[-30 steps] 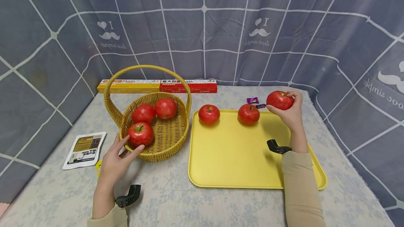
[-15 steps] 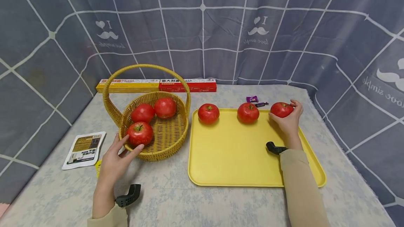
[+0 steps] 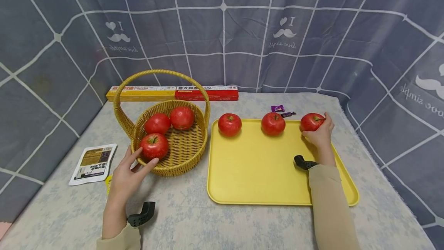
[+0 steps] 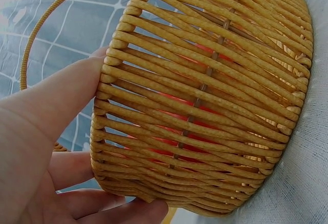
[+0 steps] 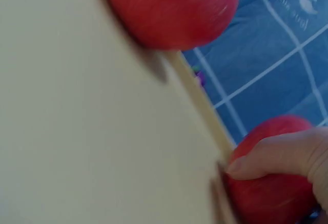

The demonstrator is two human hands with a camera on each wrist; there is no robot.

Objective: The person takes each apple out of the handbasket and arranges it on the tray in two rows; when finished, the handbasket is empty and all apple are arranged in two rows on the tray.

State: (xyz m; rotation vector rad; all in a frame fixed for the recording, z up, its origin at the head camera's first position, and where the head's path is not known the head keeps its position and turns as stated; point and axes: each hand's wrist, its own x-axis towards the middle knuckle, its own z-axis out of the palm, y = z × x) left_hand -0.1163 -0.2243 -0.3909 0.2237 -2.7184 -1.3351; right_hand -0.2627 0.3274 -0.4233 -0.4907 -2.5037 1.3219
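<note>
The right hand [image 3: 320, 134] is gripping an apple [image 3: 311, 121] on the yellow tray [image 3: 263, 173] beside two others; the left hand [image 3: 126, 174], fingers straight, is touching the basket [image 3: 180, 165] holding three apples.

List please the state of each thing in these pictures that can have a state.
Right hand: grips the apple at the tray's far right corner.
Gripped apple: resting on the yellow tray.
Two other tray apples: standing free.
Left hand: fingers spread, touching the basket wall.
Basket: upright, holds three apples.
Candies: wrapped.
Packet: lying flat.
</note>
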